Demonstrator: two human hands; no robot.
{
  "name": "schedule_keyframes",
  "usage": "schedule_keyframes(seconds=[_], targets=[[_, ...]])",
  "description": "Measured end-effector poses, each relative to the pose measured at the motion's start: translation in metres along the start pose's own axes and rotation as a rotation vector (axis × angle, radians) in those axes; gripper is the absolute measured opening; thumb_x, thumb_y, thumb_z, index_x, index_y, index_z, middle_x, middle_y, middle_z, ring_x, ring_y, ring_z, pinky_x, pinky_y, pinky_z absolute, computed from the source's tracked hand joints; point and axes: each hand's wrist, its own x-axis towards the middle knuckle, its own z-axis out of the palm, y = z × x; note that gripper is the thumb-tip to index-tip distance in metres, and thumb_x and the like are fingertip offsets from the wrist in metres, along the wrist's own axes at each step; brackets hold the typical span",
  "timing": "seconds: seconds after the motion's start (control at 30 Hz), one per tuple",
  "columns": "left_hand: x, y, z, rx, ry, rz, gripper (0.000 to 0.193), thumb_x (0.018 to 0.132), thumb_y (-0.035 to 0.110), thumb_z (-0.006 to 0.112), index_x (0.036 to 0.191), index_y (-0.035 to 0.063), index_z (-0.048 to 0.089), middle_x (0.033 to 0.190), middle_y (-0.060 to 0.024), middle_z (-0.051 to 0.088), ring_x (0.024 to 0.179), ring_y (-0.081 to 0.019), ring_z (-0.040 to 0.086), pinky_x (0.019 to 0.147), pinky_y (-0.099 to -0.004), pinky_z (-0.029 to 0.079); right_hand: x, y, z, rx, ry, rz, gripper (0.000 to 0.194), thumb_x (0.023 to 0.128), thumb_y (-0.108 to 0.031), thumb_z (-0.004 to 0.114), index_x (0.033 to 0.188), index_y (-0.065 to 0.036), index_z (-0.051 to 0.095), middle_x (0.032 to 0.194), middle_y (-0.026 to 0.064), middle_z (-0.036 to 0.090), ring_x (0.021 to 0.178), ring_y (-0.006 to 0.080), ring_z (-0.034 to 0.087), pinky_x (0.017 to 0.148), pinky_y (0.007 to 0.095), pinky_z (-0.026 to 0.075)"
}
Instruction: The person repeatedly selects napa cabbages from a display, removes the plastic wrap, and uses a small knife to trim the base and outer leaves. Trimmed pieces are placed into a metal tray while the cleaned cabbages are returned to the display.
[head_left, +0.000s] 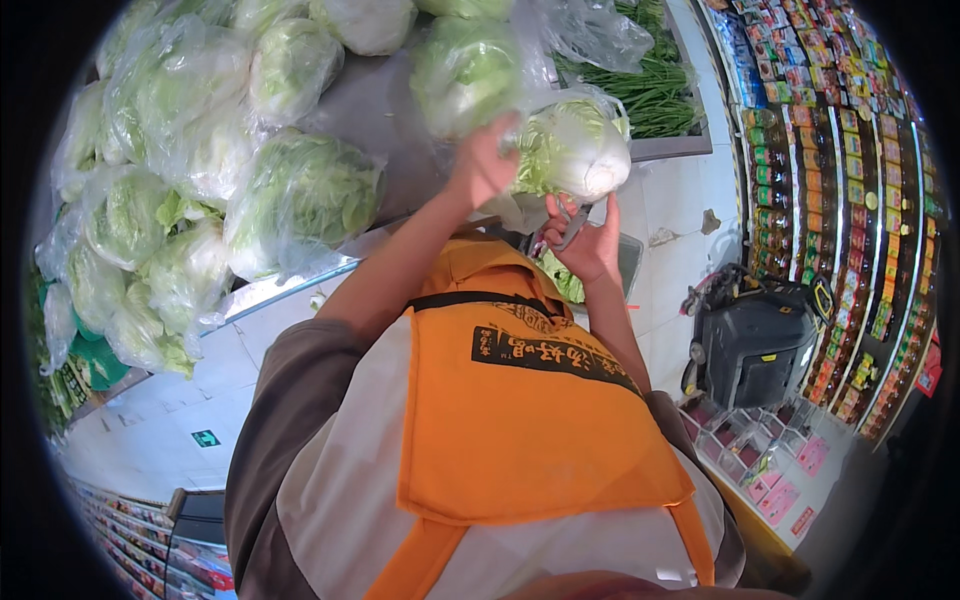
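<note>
A napa cabbage (589, 142) lies before me at the counter's right part, its white cut base towards me and clear plastic film about its far side. My right hand (600, 251) is just below that base, palm up, with a small grey tool (574, 227) held in its fingers; the tool's kind is not clear. Left of the cabbage, close to its leafy end, my left hand (484, 165) is blurred by motion with its fingers bent. Whether it grips any film or leaf cannot be made out. Another wrapped cabbage (466, 75) sits just beyond.
Several film-wrapped cabbages (304, 187) are heaped at the left. Green leafy stalks (652, 97) fill a tray at upper right. Below my right hand stands a container (634, 259) with loose leaves. A dark wheeled machine (757, 337) stands by the shelves of jars (810, 195).
</note>
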Motion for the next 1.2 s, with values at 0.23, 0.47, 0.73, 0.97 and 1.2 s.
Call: schedule_keyframes(seconds=[0.23, 0.47, 0.73, 0.97, 1.2], targets=[[0.019, 0.018, -0.042, 0.47, 0.475, 0.384, 0.046, 0.081, 0.005, 0.064, 0.127, 0.009, 0.065, 0.147, -0.0308, 0.046, 0.126, -0.0448, 0.05, 0.104, -0.0519, 0.042, -0.008, -0.016, -0.021, -0.426, 0.272, -0.548, 0.065, 0.084, -0.027, 0.084, 0.136, -0.006, 0.052, 0.11, 0.0072, 0.051, 0.074, 0.0126, 0.041, 0.064, 0.0257, 0.039], [-0.041, 0.057, 0.021, 0.24, -0.018, 0.401, 0.06, 0.081, 0.029, 0.078, 0.129, 0.0017, 0.055, 0.133, -0.0253, 0.047, 0.129, -0.0467, 0.044, 0.107, -0.0496, 0.04, 0.006, -0.009, -0.005, -1.331, 0.009, -1.088, 0.085, 0.064, -0.003, 0.095, 0.141, -0.009, 0.06, 0.126, -0.0032, 0.038, 0.08, 0.0057, 0.04, 0.07, 0.0193, 0.039], [-0.03, 0.007, -0.009, 0.225, -0.093, 0.081, 0.128, 0.057, 0.034, 0.099, 0.152, -0.0027, 0.023, 0.148, -0.0259, 0.037, 0.137, -0.0404, 0.042, 0.117, -0.0452, 0.036, 0.022, 0.011, 0.011, -1.381, -0.083, -0.856, 0.08, 0.081, 0.013, 0.068, 0.154, -0.012, 0.046, 0.138, 0.003, 0.049, 0.085, 0.0082, 0.053, 0.079, 0.0243, 0.049], [-0.016, -0.002, -0.015, 0.141, -0.127, 0.028, 0.116, 0.058, 0.028, 0.093, 0.15, -0.0016, 0.028, 0.144, -0.0243, 0.041, 0.136, -0.0388, 0.043, 0.115, -0.0434, 0.038, 0.078, -0.092, 0.029, -1.521, 0.259, -0.958, 0.071, 0.092, -0.003, 0.065, 0.158, -0.013, 0.04, 0.122, 0.0069, 0.065, 0.08, 0.0094, 0.052, 0.076, 0.0252, 0.048], [-0.02, 0.026, -0.02, 0.228, -0.144, 0.041, 0.111, 0.057, 0.023, 0.091, 0.149, 0.0019, 0.033, 0.143, -0.0232, 0.046, 0.134, -0.0414, 0.046, 0.113, -0.0453, 0.041, 0.024, -0.078, 0.034, -1.422, 0.234, -0.973, 0.054, 0.095, -0.011, 0.071, 0.145, -0.006, 0.052, 0.101, 0.0019, 0.061, 0.08, 0.0066, 0.051, 0.075, 0.0223, 0.046]])
